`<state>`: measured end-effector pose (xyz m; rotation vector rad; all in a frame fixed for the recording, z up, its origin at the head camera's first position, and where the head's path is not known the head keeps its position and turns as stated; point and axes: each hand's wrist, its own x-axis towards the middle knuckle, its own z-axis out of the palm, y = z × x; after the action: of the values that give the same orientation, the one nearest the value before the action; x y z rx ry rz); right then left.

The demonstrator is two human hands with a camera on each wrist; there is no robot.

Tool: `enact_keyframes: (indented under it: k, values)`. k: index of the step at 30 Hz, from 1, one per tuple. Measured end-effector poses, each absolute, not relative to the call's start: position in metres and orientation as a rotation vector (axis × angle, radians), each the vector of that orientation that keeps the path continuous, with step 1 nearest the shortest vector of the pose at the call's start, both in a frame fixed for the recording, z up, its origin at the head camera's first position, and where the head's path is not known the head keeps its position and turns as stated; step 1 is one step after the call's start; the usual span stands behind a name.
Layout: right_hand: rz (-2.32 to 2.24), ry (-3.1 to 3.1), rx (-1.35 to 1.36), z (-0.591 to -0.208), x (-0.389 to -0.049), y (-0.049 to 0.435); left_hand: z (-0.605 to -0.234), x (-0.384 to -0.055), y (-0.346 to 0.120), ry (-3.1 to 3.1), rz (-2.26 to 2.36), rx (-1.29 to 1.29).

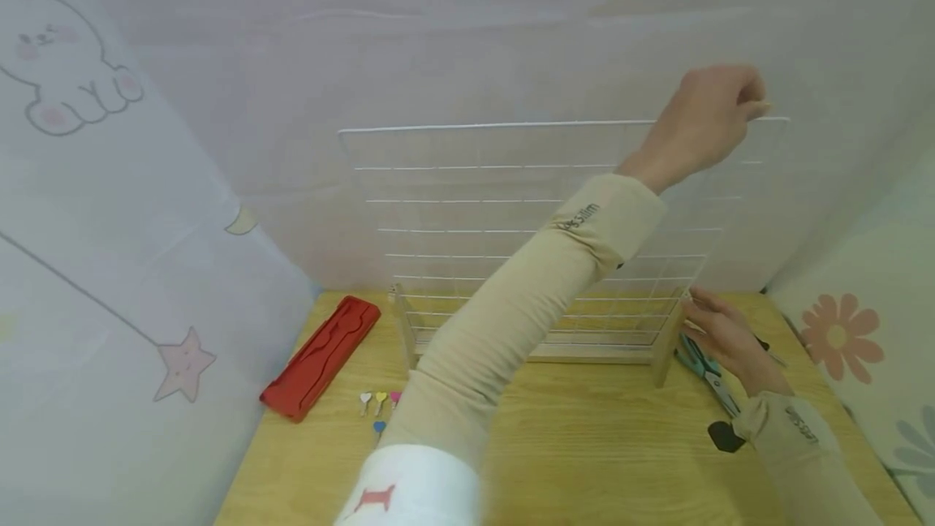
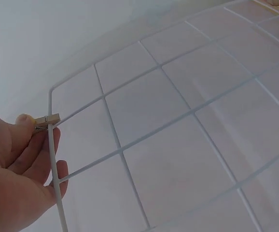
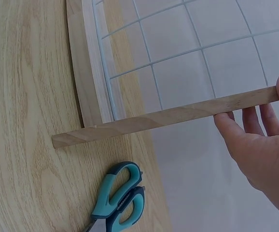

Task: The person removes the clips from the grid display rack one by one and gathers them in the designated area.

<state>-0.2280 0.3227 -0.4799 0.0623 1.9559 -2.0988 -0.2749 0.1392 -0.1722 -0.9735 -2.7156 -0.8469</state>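
Observation:
A white wire grid panel (image 1: 540, 230) stands upright in a wooden stand. My left hand (image 1: 704, 124) reaches across to the grid's upper right corner. In the left wrist view, that hand's thumb and fingers pinch a small wooden clothespin (image 2: 52, 119), which sits on the side wire just below the corner. Lower down, my right hand (image 1: 730, 339) grips the stand's right wooden post (image 1: 666, 347). The right wrist view shows the thumb on one side of that post (image 3: 168, 116) and the fingers on the other.
Teal-handled scissors (image 3: 118, 200) lie on the wood-grain table beside the right post. A red tray (image 1: 321, 360) with shaped hollows is at the left. Several small heart-topped clips (image 1: 381, 401) lie in front of the stand. Fabric walls surround the table.

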Motion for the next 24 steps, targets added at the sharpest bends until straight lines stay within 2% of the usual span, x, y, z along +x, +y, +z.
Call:
enact_keyframes:
  k: [15,24]
  values:
    - [-2.077,1.964,0.085,-0.479,-0.228,0.318,-0.173,-0.278,0.128,-2.478,-0.924,-1.006]
    - [-2.083,1.939,0.078,-0.478,-0.226,0.32,-0.168,-0.274,0.104,-2.494,-1.078,-0.958]
